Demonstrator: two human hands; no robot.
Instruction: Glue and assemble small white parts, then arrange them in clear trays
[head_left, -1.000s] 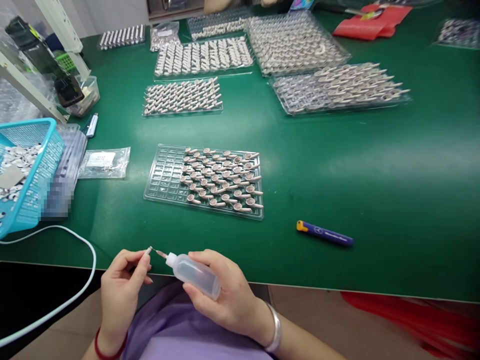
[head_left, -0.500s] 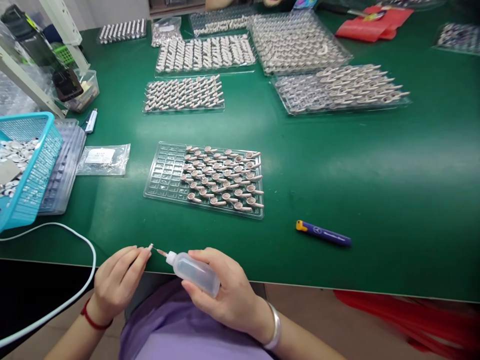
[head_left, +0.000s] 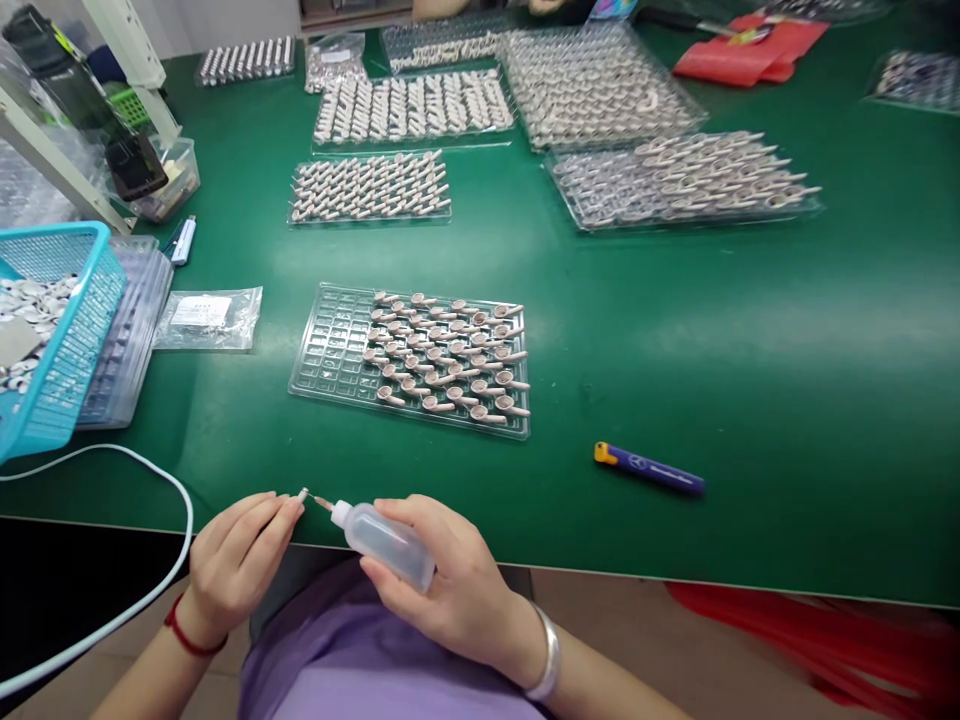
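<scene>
Translucent bottle: a soft plastic squeeze bottle (head_left: 386, 543) lies tilted in my right hand (head_left: 450, 590), its thin needle tip pointing left, just over the near edge of the green table (head_left: 750, 330).
My right fingers: curled round the bottle's body, thumb laid along its top.
My left hand (head_left: 232, 560): fingers drawn together, thumb and forefinger pinching a tiny pale part (head_left: 302, 494) at their tips.
Part and tip: the small part sits right at the needle's end; I cannot tell whether they touch.
Wrists: a red cord on my left, a silver bangle (head_left: 546, 660) on my right.
Nearest tray: a clear plastic tray (head_left: 330, 350) lies on the table just beyond my hands, its right part filled with pinkish earbud shells (head_left: 450, 355), its left columns bare.
Farther trays: several more clear trays of the same shells (head_left: 679, 178) lie toward the far side.
To my right: a purple lighter (head_left: 649, 469) with an orange end lies alone on the green.
To my left: a blue mesh basket (head_left: 60, 345) holding pale pieces, a small clear bag (head_left: 206, 318) with a label beside it, and a white cable (head_left: 150, 480) curving off the table edge.
</scene>
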